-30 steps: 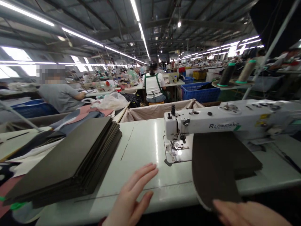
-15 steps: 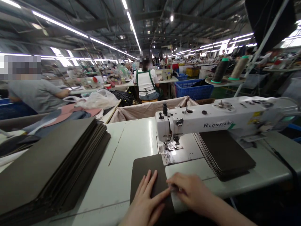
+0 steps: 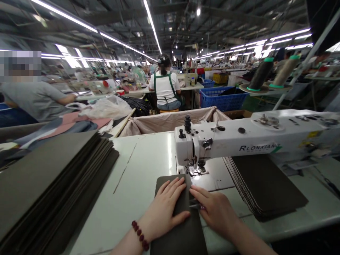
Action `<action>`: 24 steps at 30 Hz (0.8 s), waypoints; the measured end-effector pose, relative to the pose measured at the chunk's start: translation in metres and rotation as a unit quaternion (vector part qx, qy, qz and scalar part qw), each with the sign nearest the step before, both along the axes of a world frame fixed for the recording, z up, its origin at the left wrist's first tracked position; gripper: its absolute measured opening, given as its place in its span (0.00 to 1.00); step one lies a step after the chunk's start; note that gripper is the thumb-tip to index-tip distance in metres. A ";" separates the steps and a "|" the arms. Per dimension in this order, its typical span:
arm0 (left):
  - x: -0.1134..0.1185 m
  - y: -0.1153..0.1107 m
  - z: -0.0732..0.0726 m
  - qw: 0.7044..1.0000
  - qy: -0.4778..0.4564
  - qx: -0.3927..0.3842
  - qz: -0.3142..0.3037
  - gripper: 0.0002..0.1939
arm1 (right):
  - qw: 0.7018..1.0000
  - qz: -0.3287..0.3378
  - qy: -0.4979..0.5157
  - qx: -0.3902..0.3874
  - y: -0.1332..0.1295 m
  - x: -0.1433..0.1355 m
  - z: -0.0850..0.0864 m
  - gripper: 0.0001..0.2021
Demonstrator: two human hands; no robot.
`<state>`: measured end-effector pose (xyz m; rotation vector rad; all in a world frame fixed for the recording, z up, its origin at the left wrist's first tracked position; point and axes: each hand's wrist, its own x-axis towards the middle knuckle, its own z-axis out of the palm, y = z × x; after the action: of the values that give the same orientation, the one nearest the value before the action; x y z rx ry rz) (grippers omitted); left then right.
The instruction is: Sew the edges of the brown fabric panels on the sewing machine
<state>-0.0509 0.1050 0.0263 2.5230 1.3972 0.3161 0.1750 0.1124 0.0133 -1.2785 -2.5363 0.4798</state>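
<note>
Resting outstretched on the dark panel (image 3: 183, 235) is the left hand (image 3: 165, 206) — the right hand (image 3: 216, 210) clamps a metal tool (image 3: 195, 205).

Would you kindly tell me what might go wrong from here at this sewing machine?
The left hand lies near the presser foot, so it might get pinched if stitching started. The small metal tool in the right hand, close to the dark panel, might nick its edge. The tall left stack has uneven edges, so pieces might slide.
</note>
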 end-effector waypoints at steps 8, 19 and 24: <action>-0.002 0.003 -0.004 1.000 0.001 -0.009 0.027 0.35 | 1.000 0.013 0.005 -0.003 0.004 -0.002 -0.009 0.34; -0.002 0.011 -0.005 1.000 0.014 -0.018 0.011 0.36 | 1.000 0.000 0.019 -0.018 0.008 -0.003 -0.011 0.35; -0.003 0.011 -0.004 1.000 0.005 -0.016 0.015 0.37 | 0.999 0.007 0.020 -0.024 0.008 -0.002 -0.012 0.35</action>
<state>-0.0534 0.1156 0.0220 2.4836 1.4321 0.2850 0.1731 0.1206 0.0017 -1.2568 -2.5172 0.5671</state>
